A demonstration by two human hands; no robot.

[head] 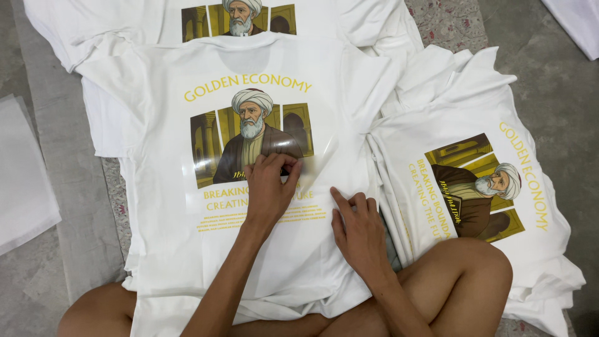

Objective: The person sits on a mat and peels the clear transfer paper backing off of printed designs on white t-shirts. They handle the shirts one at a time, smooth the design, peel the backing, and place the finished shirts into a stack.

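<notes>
Film [312,159], clear, pinched in left hand [268,187] grip over shirt [168,206] print; right hand [357,232] beside, flat, holding nothing.

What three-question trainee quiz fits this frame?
1. True or false: the left hand pinches the clear film lying over the print on the middle shirt.
2. The right hand is: A) raised in the air; B) pressed flat on the middle shirt; C) resting on a knee.
3. What colour is the lettering on the shirts?

Key: 1 true; 2 B; 3 yellow.
</notes>
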